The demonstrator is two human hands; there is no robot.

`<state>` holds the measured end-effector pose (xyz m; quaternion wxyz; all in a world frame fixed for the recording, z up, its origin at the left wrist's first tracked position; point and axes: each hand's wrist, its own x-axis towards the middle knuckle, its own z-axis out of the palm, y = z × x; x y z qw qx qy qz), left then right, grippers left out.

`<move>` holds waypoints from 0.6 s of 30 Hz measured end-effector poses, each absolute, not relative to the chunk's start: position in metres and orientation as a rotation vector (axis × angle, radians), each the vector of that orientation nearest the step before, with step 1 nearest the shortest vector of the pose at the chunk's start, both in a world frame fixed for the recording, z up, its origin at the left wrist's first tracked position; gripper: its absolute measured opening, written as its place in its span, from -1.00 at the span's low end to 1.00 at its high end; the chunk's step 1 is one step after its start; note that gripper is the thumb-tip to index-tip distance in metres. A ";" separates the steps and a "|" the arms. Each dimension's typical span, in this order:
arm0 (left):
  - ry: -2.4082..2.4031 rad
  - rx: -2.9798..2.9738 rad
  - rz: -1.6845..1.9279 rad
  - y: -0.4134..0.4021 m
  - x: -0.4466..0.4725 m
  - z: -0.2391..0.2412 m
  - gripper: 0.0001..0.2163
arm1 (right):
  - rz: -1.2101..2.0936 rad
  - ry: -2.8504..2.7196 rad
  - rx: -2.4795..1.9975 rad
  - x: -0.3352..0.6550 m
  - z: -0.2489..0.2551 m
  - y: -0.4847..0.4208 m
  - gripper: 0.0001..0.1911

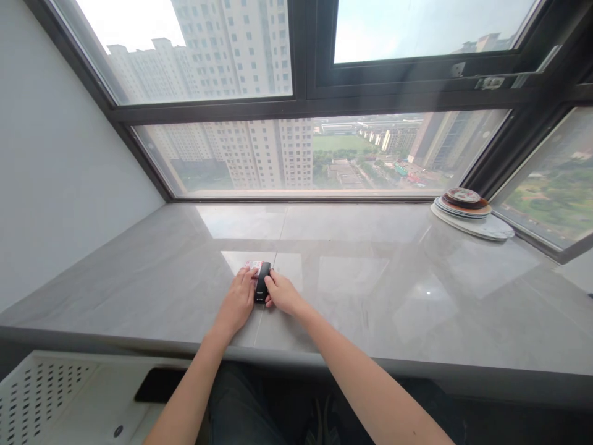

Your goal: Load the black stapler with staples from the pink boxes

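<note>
A black stapler [262,284] lies lengthwise on the grey stone sill, pointing toward the window. My right hand [281,293] is closed round its right side, thumb on top and fingers curled at the edge. Under and beside its far end shows a small red-and-white printed paper [254,266]. My left hand [237,303] holds this paper down from the left, its fingertips on the paper and close against the stapler. Part of the paper is hidden by the fingers and the stapler.
A stack of plates [472,213] stands at the sill's right back corner. Dark window frames [208,111] rise behind the sill [370,309]. Below its front edge, at left, is a white perforated metal surface [92,402] with a dark flat object [160,384] on it.
</note>
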<state>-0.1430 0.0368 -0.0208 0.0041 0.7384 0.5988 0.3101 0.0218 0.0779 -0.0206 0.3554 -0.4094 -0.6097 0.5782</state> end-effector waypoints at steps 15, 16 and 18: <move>1.961 2.256 0.998 0.047 -0.159 -0.023 -0.55 | 1.373 -1.421 -1.127 0.011 -0.017 0.079 -0.40; 1.980 2.235 1.014 0.047 -0.158 -0.023 -0.55 | 1.340 -1.408 -1.140 0.017 -0.016 0.075 -0.41; 2.010 2.184 1.057 0.046 -0.157 -0.022 -0.53 | 1.270 -1.390 -1.159 0.035 -0.015 0.062 -0.43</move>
